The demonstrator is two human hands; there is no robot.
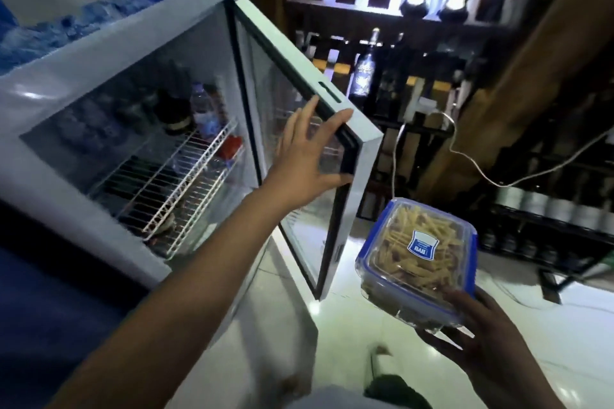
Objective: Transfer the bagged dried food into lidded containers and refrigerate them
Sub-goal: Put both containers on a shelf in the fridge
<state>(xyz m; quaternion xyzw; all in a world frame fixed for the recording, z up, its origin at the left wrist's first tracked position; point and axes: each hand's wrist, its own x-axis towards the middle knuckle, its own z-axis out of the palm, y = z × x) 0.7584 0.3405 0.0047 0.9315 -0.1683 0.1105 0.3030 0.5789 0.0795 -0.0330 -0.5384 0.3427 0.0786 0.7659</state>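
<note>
The fridge (pixel 83 116) stands at the left with its glass door (pixel 299 129) swung out toward the camera. Inside, a wire shelf (pixel 166 176) carries bottles (pixel 202 109) at the back and something red near its right end, leaving bare wire toward the front. The left hand (pixel 309 156) rests spread on the door's inner face, its fingers reaching round the free edge, holding the door wide. To its right, the right hand (pixel 478 332) grips the near corner of a lidded container (pixel 418 259) from below, fingers curled under it; the tub is clear with a blue-rimmed lid, is full of pale dried sticks, and hangs in the air outside the fridge, well apart from the shelf.

To do this step well, the door should probably stay pinned open while the container goes in level, aimed at the bare front part of the shelf and slid back so the door can close without knocking it.

Below is a glossy pale tiled floor (pixel 332 325). Further right the room is dim: dark wooden racks (pixel 415 43) with bottles, and a white cable (pixel 465 159) trailing across them.
</note>
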